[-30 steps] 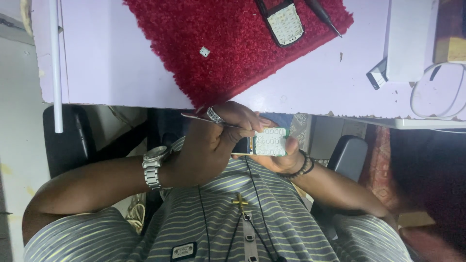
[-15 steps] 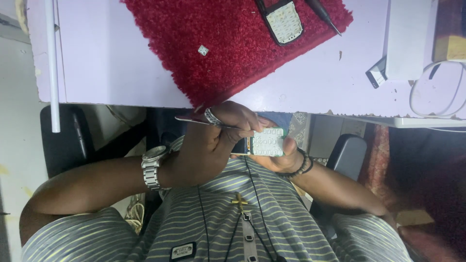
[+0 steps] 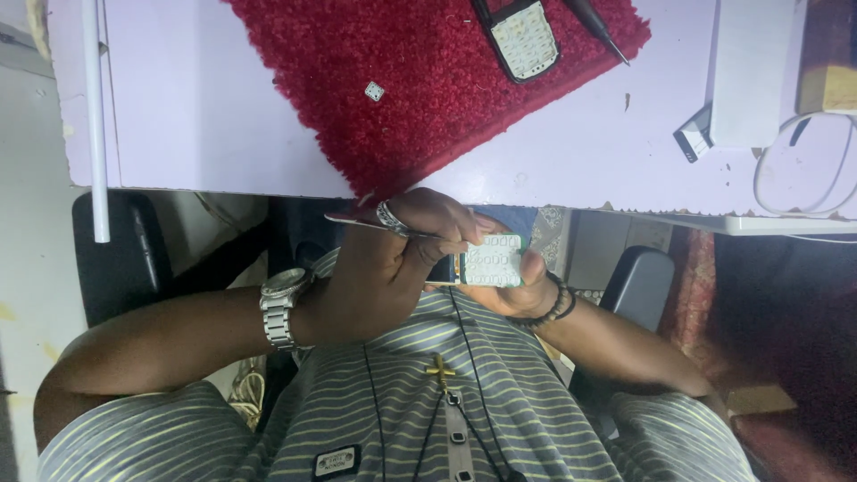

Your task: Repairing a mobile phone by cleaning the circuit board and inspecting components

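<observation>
Both hands are held above my lap, just below the edge of the table. My left hand (image 3: 384, 272), with a ring and a silver wristwatch (image 3: 281, 308), grips a thin metal tool (image 3: 353, 220) whose working end is hidden at the phone. My right hand (image 3: 522, 290), with a dark bead bracelet, cradles a small phone (image 3: 491, 263) whose pale keypad side faces up. The two hands touch over the phone.
A red shaggy mat (image 3: 420, 80) lies on the lilac table (image 3: 205, 116), carrying another keypad phone (image 3: 525, 37), a tiny white square part (image 3: 374, 90) and a dark pen-like tool (image 3: 594, 27). A white box (image 3: 750, 71) and cable stand at the right. A white rod (image 3: 94, 116) runs along the table's left.
The hands stay together on the phone; the left hand and tool shift only slightly. The camera view drifts a little.
</observation>
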